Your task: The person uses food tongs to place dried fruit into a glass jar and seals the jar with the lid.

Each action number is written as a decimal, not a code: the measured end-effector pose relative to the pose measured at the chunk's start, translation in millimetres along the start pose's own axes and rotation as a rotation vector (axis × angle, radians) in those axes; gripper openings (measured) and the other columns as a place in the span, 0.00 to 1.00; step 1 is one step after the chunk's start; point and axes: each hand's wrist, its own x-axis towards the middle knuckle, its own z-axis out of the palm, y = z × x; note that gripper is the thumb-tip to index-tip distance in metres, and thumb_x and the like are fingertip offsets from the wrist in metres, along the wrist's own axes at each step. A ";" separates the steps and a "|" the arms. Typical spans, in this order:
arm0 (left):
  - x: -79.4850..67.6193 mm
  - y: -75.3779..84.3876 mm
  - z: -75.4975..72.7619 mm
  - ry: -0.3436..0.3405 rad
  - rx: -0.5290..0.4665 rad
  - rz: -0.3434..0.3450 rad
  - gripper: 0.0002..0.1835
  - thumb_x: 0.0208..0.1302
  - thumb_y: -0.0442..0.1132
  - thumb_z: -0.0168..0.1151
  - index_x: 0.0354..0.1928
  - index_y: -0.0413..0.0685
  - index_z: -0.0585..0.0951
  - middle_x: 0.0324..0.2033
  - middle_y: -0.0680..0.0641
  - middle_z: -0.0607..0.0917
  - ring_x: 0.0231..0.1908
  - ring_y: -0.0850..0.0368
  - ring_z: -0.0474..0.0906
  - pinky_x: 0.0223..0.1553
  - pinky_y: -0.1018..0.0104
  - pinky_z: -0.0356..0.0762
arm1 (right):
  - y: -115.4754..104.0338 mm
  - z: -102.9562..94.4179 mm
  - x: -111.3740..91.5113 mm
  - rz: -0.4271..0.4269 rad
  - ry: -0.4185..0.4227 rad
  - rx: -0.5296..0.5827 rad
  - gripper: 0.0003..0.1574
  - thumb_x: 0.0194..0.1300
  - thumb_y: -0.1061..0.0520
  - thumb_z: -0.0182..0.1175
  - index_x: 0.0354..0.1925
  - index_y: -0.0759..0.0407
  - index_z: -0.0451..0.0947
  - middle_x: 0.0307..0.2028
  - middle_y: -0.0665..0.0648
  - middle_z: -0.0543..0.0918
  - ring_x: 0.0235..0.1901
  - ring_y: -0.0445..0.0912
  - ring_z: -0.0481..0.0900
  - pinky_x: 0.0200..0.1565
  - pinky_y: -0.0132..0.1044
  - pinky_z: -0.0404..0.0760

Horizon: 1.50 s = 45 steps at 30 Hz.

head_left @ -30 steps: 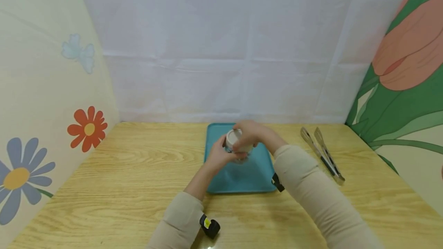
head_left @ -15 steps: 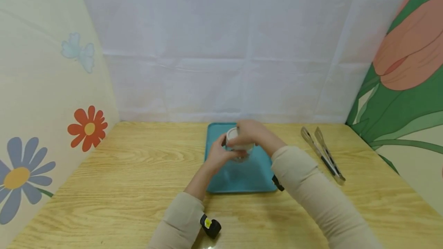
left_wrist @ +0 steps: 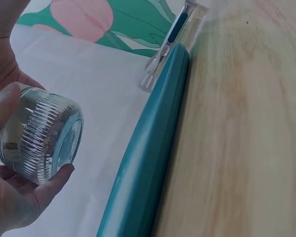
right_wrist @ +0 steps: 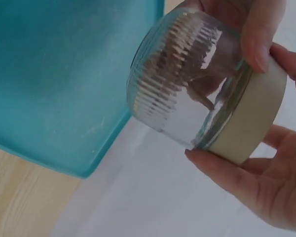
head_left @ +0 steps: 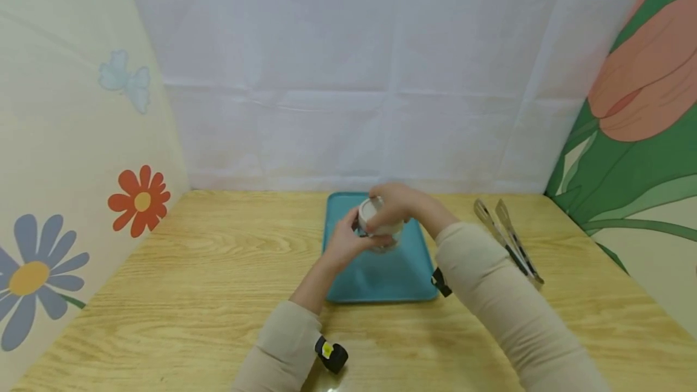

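A clear ribbed glass jar (right_wrist: 172,79) with a wide cream lid (right_wrist: 254,113) is held tilted above a teal tray (head_left: 381,280). My left hand (head_left: 344,242) grips the jar's glass body. From the other side, my right hand (head_left: 400,204) grips the lid by its rim, fingers and thumb spread around it. In the left wrist view the ribbed side and round base of the jar (left_wrist: 44,136) show between the hands. The lid sits on the jar's mouth, and the right hand hides part of its top in the head view.
Metal tongs (head_left: 509,241) with dark grips lie on the wooden table (head_left: 218,271), right of the tray. A white cloth (head_left: 283,77) hangs behind the table, and flower-patterned panels (head_left: 65,138) stand at both sides.
My right hand has shifted and turned a little on the lid, ending slightly farther right, with its forearm. My left hand stays nearly still around the jar. Tray and tongs have not moved.
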 end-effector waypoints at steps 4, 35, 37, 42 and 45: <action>0.3 -0.5 0.7 0.013 0.001 -0.018 0.35 0.43 0.41 0.70 0.56 0.55 0.66 0.47 0.51 0.71 0.45 0.55 0.67 0.40 0.62 0.71 | -2.8 6.2 4.5 0.019 0.087 -0.085 0.33 0.46 0.44 0.60 0.47 0.61 0.69 0.33 0.56 0.73 0.27 0.48 0.72 0.21 0.38 0.73; 0.7 4.7 4.0 0.012 0.022 -0.024 0.34 0.43 0.42 0.70 0.56 0.52 0.68 0.47 0.51 0.73 0.46 0.55 0.67 0.41 0.61 0.71 | 11.7 -0.2 -0.4 0.007 0.000 0.044 0.42 0.47 0.44 0.63 0.58 0.54 0.63 0.47 0.58 0.69 0.35 0.50 0.71 0.18 0.38 0.74; 2.8 -1.4 4.3 0.022 0.032 -0.020 0.35 0.41 0.45 0.70 0.55 0.55 0.68 0.47 0.52 0.73 0.45 0.56 0.67 0.40 0.62 0.71 | 10.6 2.1 0.3 0.020 0.024 0.040 0.41 0.47 0.44 0.63 0.58 0.56 0.63 0.47 0.58 0.70 0.34 0.50 0.71 0.18 0.38 0.74; 2.8 -4.6 5.1 0.041 0.049 0.002 0.35 0.41 0.48 0.70 0.55 0.56 0.68 0.46 0.53 0.73 0.44 0.56 0.68 0.38 0.62 0.72 | 6.2 9.5 1.9 0.036 0.102 0.012 0.36 0.47 0.44 0.61 0.51 0.61 0.68 0.38 0.58 0.73 0.28 0.49 0.72 0.15 0.38 0.73; 3.0 -5.6 6.1 0.072 0.087 -0.014 0.36 0.39 0.51 0.70 0.55 0.57 0.68 0.46 0.54 0.73 0.43 0.56 0.68 0.38 0.62 0.72 | 4.4 15.7 3.6 0.047 0.175 -0.016 0.28 0.48 0.44 0.60 0.41 0.62 0.72 0.31 0.57 0.74 0.24 0.48 0.72 0.17 0.37 0.72</action>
